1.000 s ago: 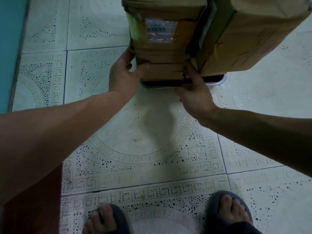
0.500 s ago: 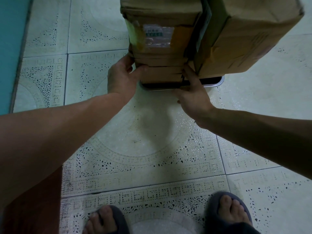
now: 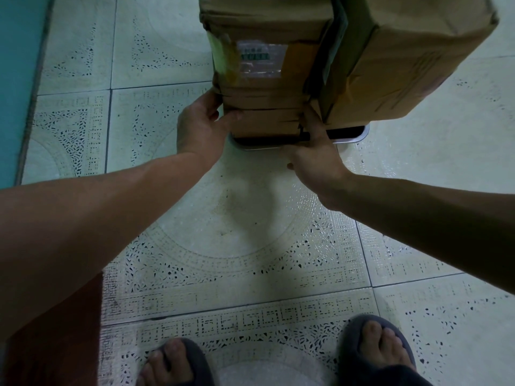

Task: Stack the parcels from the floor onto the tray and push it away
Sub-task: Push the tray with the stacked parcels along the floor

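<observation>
Pale patterned tiled floor (image 3: 250,218) meets a teal wall (image 3: 16,79) on the left. At the far side a steel tray (image 3: 359,136) sits loaded on the floor, with a taped parcel stack (image 3: 267,87) on its left and a large parcel (image 3: 404,65) just beside it on the right. The left hand (image 3: 198,129) grips the stack's lower left corner, fingers wrapped round the side. The right hand (image 3: 315,160) presses on the lower right corner, forefinger straight; whether its other fingers hook the rim I cannot tell. Stacking looks done. The push away calls for low, even pressure so nothing topples.

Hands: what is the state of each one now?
Left hand: grips the parcels at a lower corner.
Right hand: touches parcels and tray; grip cannot be told.
</observation>
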A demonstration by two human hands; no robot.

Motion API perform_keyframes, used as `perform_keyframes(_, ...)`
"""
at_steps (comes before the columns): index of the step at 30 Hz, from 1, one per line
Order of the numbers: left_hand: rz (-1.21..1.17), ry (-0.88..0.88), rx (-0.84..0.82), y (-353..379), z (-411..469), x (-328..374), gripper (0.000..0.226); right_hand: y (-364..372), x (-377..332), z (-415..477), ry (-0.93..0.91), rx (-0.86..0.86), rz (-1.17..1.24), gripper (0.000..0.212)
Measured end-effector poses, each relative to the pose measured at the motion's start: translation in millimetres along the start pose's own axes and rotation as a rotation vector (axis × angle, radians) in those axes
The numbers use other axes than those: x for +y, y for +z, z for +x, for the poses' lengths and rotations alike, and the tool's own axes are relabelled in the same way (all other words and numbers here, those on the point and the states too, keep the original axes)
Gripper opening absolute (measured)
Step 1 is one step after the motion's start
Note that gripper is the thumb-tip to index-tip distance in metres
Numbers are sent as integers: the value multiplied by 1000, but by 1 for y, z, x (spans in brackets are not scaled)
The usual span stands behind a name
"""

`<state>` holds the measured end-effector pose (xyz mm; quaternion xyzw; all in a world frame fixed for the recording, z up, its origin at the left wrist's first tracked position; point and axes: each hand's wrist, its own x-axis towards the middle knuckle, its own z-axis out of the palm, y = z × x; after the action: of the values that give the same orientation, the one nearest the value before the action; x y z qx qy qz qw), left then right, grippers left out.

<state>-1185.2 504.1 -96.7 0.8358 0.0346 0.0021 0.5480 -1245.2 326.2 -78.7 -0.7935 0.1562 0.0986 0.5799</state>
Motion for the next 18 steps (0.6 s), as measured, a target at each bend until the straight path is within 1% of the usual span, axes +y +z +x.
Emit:
perform_keyframes(5,-12,-14,3,2,-2,2,42,-4,0,-1,-14,-16,2,78)
perform_keyframes(7,-6,-17,4,1,-2,3,43,-3,-3,-3,-22,-36,-16,79)
perform_keyframes(13,-57,17,24,-3,-6,18,79,1,-17,-17,-95,4,6,80)
perform_keyframes(15,-62,42,32,-4,-4,23,84,-1,-22,-20,-112,12,-17,84)
perform_keyframes(18,-50,61,29,-5,0,27,84,-3,-27,-21,-125,8,-32,84)
